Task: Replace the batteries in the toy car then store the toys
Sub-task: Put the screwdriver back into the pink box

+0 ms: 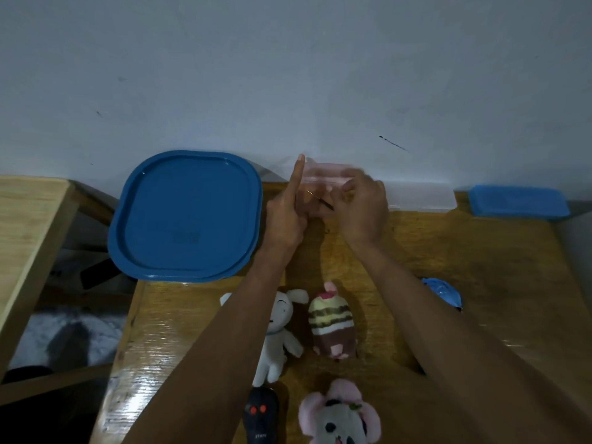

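A pink toy car (320,174), blurred, is held up near the wall at the back of the wooden table (480,257). My left hand (285,219) grips its left side with the index finger pointing straight up. My right hand (363,209) is on its right side and pinches a thin dark tool (325,203) whose tip rests against the car. Nearer to me lie a white rabbit plush (282,334), a striped cake plush (333,325), a pink and grey koala plush (339,418) and a black remote (261,418) with red buttons.
A large blue lid (185,216) lies at the table's back left, overhanging the edge. A clear box (419,197) and a blue lid (517,201) stand against the wall at the right. A crumpled blue wrapper (443,291) lies at the right. Another wooden surface (28,225) stands left.
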A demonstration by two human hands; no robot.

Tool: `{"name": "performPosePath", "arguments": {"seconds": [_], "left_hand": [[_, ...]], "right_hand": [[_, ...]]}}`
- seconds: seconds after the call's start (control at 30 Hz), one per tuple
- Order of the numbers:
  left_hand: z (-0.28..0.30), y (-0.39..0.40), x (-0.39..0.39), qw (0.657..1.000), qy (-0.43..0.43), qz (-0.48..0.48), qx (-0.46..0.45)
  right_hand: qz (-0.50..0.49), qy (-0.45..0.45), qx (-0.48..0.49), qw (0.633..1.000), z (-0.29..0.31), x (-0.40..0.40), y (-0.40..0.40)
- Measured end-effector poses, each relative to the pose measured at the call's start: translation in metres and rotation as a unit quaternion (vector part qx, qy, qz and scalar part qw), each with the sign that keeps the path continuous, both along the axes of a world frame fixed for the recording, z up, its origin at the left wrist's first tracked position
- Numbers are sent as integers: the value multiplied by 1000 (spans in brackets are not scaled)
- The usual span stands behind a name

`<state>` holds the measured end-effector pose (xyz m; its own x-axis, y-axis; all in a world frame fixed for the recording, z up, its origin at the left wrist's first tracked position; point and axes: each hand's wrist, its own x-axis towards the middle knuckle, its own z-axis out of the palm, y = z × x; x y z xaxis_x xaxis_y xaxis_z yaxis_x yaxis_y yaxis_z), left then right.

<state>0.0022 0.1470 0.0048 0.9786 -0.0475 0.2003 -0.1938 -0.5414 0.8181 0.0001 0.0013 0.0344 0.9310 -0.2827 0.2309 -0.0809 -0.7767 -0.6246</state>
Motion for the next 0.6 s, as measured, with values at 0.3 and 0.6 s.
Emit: {"name": "performPosePath", "arguments": {"seconds": [0.3,0.6], "left_hand": [[-4,-1,-3,1000,-15,24,12],[1,1,-3,997,62,12,-37]], "right_hand": [[25,-34,37,998,7,2,-20],[70,71,57,993,-8,-18,-20]]}}
